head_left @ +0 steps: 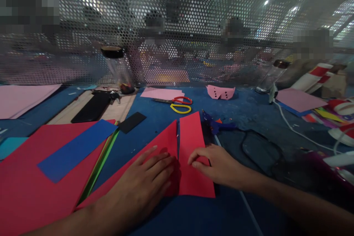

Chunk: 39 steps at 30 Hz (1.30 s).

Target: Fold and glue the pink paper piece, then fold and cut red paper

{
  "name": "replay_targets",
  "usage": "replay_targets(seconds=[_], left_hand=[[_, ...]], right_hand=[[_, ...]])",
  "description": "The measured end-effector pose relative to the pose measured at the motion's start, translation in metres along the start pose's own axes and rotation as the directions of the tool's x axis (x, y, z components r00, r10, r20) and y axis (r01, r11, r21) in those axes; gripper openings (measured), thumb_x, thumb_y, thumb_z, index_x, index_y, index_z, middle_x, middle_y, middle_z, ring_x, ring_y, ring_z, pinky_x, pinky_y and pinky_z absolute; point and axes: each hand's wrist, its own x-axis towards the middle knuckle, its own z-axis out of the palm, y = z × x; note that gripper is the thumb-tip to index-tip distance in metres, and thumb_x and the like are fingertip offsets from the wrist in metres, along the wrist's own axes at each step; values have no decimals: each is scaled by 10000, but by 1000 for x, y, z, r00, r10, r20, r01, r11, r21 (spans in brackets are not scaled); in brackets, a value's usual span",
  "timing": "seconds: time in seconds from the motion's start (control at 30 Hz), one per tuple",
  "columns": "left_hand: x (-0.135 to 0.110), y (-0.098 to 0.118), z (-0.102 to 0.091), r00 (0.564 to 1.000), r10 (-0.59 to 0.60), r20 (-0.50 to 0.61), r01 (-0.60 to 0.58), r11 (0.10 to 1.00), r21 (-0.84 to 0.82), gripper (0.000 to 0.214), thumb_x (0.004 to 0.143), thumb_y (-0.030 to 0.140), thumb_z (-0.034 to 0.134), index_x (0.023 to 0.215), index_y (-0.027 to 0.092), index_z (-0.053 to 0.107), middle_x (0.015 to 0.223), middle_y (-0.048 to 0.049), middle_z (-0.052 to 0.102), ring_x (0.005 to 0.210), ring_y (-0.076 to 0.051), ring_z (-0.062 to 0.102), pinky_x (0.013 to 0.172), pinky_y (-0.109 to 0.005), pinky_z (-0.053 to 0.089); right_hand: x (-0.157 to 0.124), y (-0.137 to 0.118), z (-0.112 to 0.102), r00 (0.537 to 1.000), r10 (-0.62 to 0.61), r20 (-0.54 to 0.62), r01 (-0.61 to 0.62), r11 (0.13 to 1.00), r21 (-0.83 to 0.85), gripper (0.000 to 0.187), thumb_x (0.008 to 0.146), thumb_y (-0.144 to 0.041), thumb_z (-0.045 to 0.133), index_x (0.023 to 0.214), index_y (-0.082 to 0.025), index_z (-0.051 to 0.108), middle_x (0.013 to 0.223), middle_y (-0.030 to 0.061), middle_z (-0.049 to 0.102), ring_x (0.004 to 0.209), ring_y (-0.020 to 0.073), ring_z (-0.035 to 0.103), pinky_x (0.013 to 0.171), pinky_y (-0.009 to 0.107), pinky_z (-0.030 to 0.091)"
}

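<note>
A folded red paper sheet lies on the blue table in front of me. My left hand rests flat on its left flap, fingers stretched out and spread. My right hand presses on the right flap beside the centre crease, fingers curled down with the tips together on the paper. Both hands touch the sheet.
A stack of red paper with a blue strip lies left. Red and yellow scissors, pink sheets, a pink paper shape, a blue glue gun, two jars and a phone sit behind. People work beyond the mesh screen.
</note>
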Motion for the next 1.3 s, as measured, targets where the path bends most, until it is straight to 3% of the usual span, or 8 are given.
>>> replay_targets(seconds=[0.17, 0.37, 0.47, 0.57, 1.0, 1.3], left_hand=[[-1, -2, 0, 998, 21, -57, -23, 999, -36, 291, 1044, 230, 463, 1257, 196, 658, 1351, -79, 684, 1273, -244, 595, 1183, -465, 324], [-3, -1, -3, 995, 91, 35, -87, 993, -85, 339, 1044, 142, 412, 1310, 183, 617, 1379, -62, 662, 1285, -260, 568, 1128, -470, 368], [-2, 1, -1, 997, 71, -6, -71, 990, -118, 306, 1039, 162, 439, 1268, 195, 639, 1333, -47, 691, 1244, -250, 599, 1107, -459, 389], [-2, 4, 2, 997, 46, -56, -52, 992, -117, 276, 1034, 181, 458, 1217, 202, 663, 1304, -36, 711, 1204, -244, 624, 1091, -446, 398], [2, 5, -4, 997, 53, -55, -59, 991, -120, 309, 1041, 184, 428, 1233, 205, 669, 1223, -52, 740, 1136, -240, 658, 1047, -441, 442], [3, 6, -8, 991, 36, -130, -50, 993, -106, 287, 1039, 222, 468, 1241, 177, 666, 1220, -56, 747, 1129, -234, 656, 1042, -407, 430]], right_hand=[[-3, 0, -2, 1000, -10, -6, 10, 999, 44, 197, 941, -288, 620, 1109, -315, 719, 1133, -73, 768, 1044, 183, 694, 969, 336, 421], [-1, 5, 2, 999, -35, -35, 38, 996, 77, 204, 937, -207, 606, 1049, -314, 738, 1086, -84, 783, 1013, 165, 713, 946, 326, 419], [0, 5, 4, 998, -35, -59, 40, 995, 93, 172, 945, -233, 611, 1037, -304, 738, 1076, -78, 786, 1021, 162, 713, 937, 324, 425], [-1, 4, 4, 999, -44, -30, 46, 996, 71, 164, 941, -264, 633, 1065, -312, 729, 1121, -82, 775, 1052, 172, 701, 983, 349, 395], [-5, 1, -1, 997, -41, 58, 41, 999, -3, 280, 934, -175, 552, 1074, -336, 733, 1098, -80, 769, 989, 168, 674, 1021, 376, 391], [-1, 5, 2, 997, -52, -58, 56, 996, 75, 229, 919, -139, 599, 1043, -285, 725, 1088, -60, 776, 1038, 167, 691, 951, 324, 433]])
